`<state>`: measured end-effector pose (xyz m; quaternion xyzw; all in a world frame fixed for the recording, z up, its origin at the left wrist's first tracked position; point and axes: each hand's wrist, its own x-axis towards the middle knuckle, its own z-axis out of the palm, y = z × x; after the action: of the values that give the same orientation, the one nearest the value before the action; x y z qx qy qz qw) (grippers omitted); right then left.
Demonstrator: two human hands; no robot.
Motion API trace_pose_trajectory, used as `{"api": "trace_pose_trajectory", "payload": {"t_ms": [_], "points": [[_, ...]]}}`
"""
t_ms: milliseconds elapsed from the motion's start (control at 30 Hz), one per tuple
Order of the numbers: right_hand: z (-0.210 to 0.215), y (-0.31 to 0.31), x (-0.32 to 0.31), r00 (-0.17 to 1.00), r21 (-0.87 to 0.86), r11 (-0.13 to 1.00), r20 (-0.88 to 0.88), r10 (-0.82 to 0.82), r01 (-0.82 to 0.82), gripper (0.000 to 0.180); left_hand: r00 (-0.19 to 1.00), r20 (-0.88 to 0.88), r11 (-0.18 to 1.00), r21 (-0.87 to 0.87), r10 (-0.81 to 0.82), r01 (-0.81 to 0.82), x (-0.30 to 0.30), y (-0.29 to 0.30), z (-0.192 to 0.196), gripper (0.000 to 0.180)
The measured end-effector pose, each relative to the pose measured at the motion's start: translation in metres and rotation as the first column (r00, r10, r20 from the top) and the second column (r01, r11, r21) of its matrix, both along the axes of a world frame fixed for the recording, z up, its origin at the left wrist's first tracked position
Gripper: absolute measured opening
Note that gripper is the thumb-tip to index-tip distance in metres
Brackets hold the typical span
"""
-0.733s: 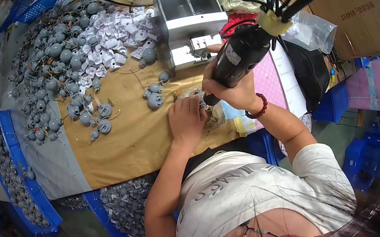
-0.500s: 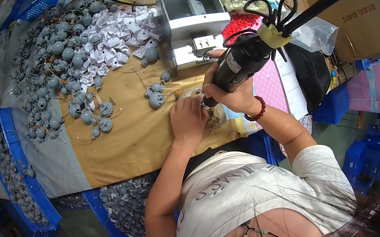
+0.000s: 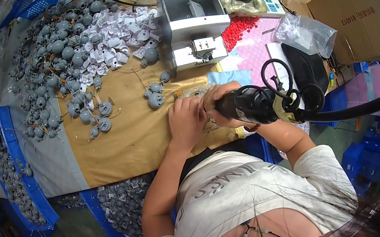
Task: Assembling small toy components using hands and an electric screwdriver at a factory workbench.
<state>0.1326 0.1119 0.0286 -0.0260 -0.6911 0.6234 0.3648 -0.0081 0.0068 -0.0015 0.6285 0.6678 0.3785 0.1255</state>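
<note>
My right hand (image 3: 217,99) is wrapped round a black electric screwdriver (image 3: 257,105), which lies almost level with its looped cord end to the right. Its tip points left, toward the fingers of my left hand (image 3: 186,121). Those fingers are bent and pressed together at the tip; whatever they hold is hidden. Both hands are close together over a crumpled clear plastic bag (image 3: 195,90) on the brown-covered table (image 3: 120,152). Just left of them sit a few round grey housings (image 3: 156,100) with thin wires.
A heap of grey housings (image 3: 57,46) and white plastic parts (image 3: 111,41) covers the far left. A silver machine (image 3: 195,24) stands beyond my hands, near red small parts (image 3: 239,31). At right are a black pouch (image 3: 305,74) and a cardboard box (image 3: 354,15). Blue bins (image 3: 16,147) flank the table.
My right hand has swung the screwdriver from slanting up and away to nearly level, pointing left. Its cord has dropped toward the near right. My left hand has barely moved.
</note>
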Motion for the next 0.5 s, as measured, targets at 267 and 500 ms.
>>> {"api": "trace_pose_trajectory", "payload": {"t_ms": [267,500], "points": [[0.009,-0.003,-0.002,0.997,0.101,0.994,0.072,-0.036,0.028,0.045,1.0,0.003,1.0,0.0,0.004,-0.004,0.0,0.0,-0.003,0.043],[0.028,0.009,-0.001,0.893,0.128,0.968,0.374,-0.249,0.217,0.041,0.998,-0.041,0.993,-0.106,0.055,-0.059,0.004,0.0,-0.004,0.043]]}}
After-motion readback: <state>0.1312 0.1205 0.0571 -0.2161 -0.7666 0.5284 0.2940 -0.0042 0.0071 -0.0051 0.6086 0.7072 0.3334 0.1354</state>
